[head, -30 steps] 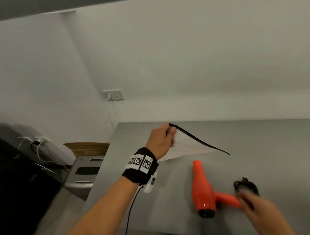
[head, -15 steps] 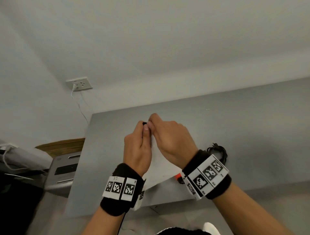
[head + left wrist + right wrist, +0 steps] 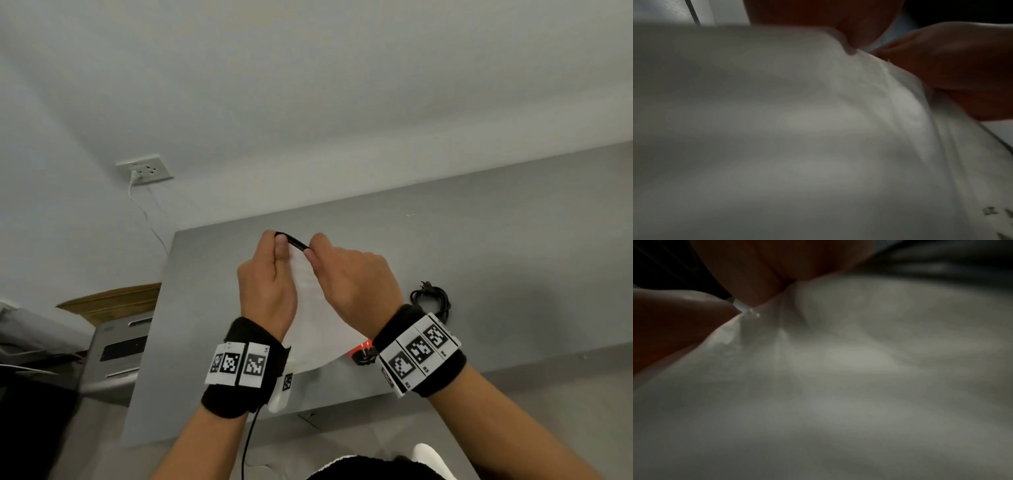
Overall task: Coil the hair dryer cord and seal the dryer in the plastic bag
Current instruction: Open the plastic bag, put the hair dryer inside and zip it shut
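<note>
A frosted white plastic bag (image 3: pixel 317 318) with a black zip strip (image 3: pixel 293 241) along its top hangs above the grey table (image 3: pixel 513 246). My left hand (image 3: pixel 274 246) pinches the strip's left end and my right hand (image 3: pixel 313 248) pinches it just to the right. In both wrist views the bag (image 3: pixel 797 138) (image 3: pixel 838 386) fills the frame. Only the orange tip of the hair dryer (image 3: pixel 361 353) shows below the bag, by my right wrist. Its black cord (image 3: pixel 431 299) lies coiled on the table right of my right hand.
A wall socket (image 3: pixel 145 170) with a white cable plugged in sits on the wall at the back left. Left of the table stand a grey machine (image 3: pixel 120 349) and a cardboard box (image 3: pixel 113 301). The table's near edge runs under my wrists.
My right hand left the dryer and came up to the bag. Both hands now pinch the zip strip and have drawn slightly apart along it. The camera tilted up.
</note>
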Demonstrator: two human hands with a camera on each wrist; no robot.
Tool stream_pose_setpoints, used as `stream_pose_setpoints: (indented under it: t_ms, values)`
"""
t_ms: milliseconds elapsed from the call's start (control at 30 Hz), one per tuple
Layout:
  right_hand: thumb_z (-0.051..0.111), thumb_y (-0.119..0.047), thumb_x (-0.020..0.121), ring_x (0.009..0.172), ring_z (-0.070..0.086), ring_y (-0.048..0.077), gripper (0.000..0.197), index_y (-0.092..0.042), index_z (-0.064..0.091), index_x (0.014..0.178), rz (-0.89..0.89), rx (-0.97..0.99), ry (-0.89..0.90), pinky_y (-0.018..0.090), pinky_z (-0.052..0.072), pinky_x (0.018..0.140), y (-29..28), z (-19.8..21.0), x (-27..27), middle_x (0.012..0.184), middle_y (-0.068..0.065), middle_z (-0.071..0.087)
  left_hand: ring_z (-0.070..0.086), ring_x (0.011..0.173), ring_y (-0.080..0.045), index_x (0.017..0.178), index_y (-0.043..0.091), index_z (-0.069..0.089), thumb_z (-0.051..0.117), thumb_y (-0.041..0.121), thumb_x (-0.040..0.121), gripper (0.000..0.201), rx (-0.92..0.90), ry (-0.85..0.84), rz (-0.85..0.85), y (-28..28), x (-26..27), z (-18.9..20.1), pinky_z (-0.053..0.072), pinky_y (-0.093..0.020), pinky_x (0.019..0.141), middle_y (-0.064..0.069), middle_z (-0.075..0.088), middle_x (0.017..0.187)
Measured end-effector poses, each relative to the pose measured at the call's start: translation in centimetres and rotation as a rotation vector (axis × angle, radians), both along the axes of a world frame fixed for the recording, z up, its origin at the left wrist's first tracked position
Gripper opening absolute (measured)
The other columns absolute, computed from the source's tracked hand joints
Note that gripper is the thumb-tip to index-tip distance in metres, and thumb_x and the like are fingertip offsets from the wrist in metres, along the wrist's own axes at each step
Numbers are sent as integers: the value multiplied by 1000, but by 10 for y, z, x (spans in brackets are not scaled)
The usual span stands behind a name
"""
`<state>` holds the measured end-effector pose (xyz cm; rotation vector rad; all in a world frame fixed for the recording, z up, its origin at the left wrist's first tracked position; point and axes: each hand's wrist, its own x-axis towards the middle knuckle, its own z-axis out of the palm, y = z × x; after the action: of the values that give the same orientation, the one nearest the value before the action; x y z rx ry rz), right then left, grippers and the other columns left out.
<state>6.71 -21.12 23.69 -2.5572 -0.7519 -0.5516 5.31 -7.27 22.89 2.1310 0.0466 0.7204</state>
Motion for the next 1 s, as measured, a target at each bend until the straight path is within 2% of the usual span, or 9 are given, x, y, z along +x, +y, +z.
stream_pose_setpoints:
  t_ms: [100, 233, 467, 633, 700, 767, 833, 900, 1000]
  values:
    - [23, -36, 107, 35, 39, 22, 32, -17, 43, 91, -35, -49, -14, 32, 35, 35, -10, -10, -3, 50, -3, 41, 43, 54, -7, 80, 10, 49, 39, 24, 108, 33, 33, -27, 62, 15, 9, 4, 31, -17, 49, 7, 43, 58]
    - [30, -31, 105, 33, 18, 14, 31, -16, 45, 83, -99, -62, -14, 23, 17, 34, -25, -19, -10, 48, -8, 28, 41, 52, -4, 79, 14, 45, 38, 25, 109, 32, 75, -31, 100, 30, 16, 8, 29, -17, 50, 9, 38, 59]
    - [26, -36, 106, 33, 19, 8, 29, -20, 41, 86, -80, -44, 51, 19, 22, 33, -56, -36, -19, 48, -9, 33, 40, 53, 2, 78, 10, 43, 37, 24, 109, 34, 49, -50, 175, 51, 22, 11, 28, -15, 51, 7, 34, 61]
    - [29, -34, 104, 34, 15, 9, 30, -16, 45, 86, -133, -67, 87, 16, 2, 42, -77, -41, -17, 49, -10, 27, 36, 52, -2, 79, 10, 42, 35, 27, 109, 36, 17, -46, 211, 66, 26, 13, 26, -19, 51, 6, 33, 62]
    - [24, -38, 105, 34, 20, 9, 34, -17, 43, 88, -199, -60, 133, 21, 9, 41, -82, -47, -12, 47, -11, 27, 36, 53, -3, 79, 11, 41, 35, 28, 109, 35, 3, -55, 212, 65, 26, 14, 26, -19, 51, 6, 33, 62]
    - [21, -44, 104, 40, 35, 21, 36, -18, 41, 89, -282, -33, 250, 29, 24, 44, -84, -49, -4, 49, -9, 35, 37, 52, -2, 80, 11, 42, 34, 27, 109, 34, -32, -84, 217, 60, 23, 16, 28, -19, 51, 7, 34, 62]
    - [23, -47, 102, 53, 43, 30, 40, -18, 40, 81, -342, 57, 347, 37, 35, 53, -81, -45, 1, 53, -5, 41, 41, 51, -3, 83, 12, 44, 33, 27, 110, 33, -91, -134, 231, 55, 18, 21, 32, -20, 51, 6, 38, 61]
    - [30, -48, 102, 56, 49, 25, 49, -15, 48, 71, -259, 310, 483, 38, 40, 58, -72, -36, 2, 54, -3, 49, 48, 51, -9, 87, 13, 48, 31, 28, 110, 32, -146, -198, 189, 47, 9, 27, 43, -29, 52, 2, 47, 60]
    - [38, -52, 102, 47, 41, 15, 54, -13, 57, 71, -24, 864, 836, 26, 34, 46, -43, -17, 1, 54, 2, 48, 62, 59, -24, 98, 14, 53, 30, 28, 109, 29, -156, -282, -7, 24, -13, 26, 53, -40, 60, -4, 62, 66]
